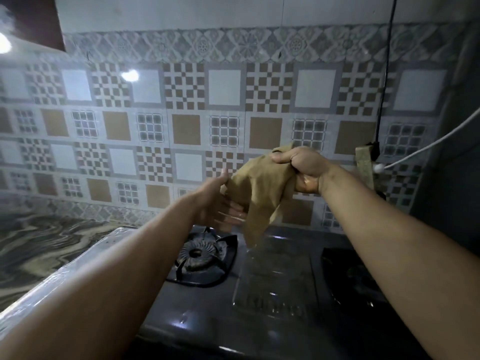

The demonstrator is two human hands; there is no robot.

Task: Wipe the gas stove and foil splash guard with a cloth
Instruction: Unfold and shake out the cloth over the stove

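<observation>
A tan cloth [259,193] hangs in the air above the dark gas stove [207,302]. My right hand [301,170] grips its upper end in a fist. My left hand [218,203] is blurred; its thumb touches the cloth's left edge and its fingers reach under the hanging part. The cloth's lower tip dangles over the stove's glossy middle panel [275,276]. The left burner [200,255] sits below my left hand. A shiny foil-covered strip [65,276] runs along the stove's left side.
A patterned tile wall [181,113] stands behind the stove. A marbled counter [33,245] lies to the left. A black cable [384,87] hangs at the right, a white cord [428,141] runs to a plug, and the right burner [355,274] is in shadow.
</observation>
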